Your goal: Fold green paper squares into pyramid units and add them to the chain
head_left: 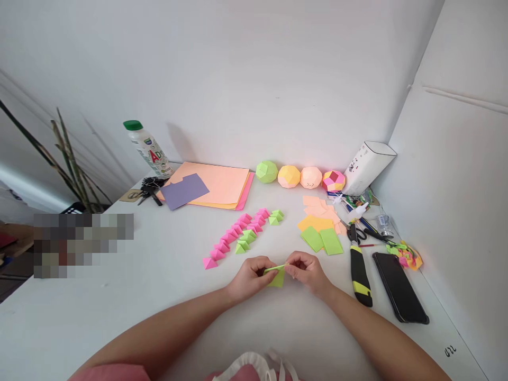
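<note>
Over the white table, the left hand and right hand are both pinched on a small lime-green paper piece, its folded edge raised, a flat flap below; far left beyond the grip stands a white plastic bottle with green cap, contents hidden; to the right lie a flat black phone and black-and-yellow cutter; just ahead, tiny pink paper pyramids

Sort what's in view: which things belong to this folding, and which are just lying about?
Likely part of the job:
green paper, pinched by left hand and right hand
loose green sheets
pink folded pieces
green folded pieces

Probably just lying about:
black phone
green-capped bottle
clear jar
</note>
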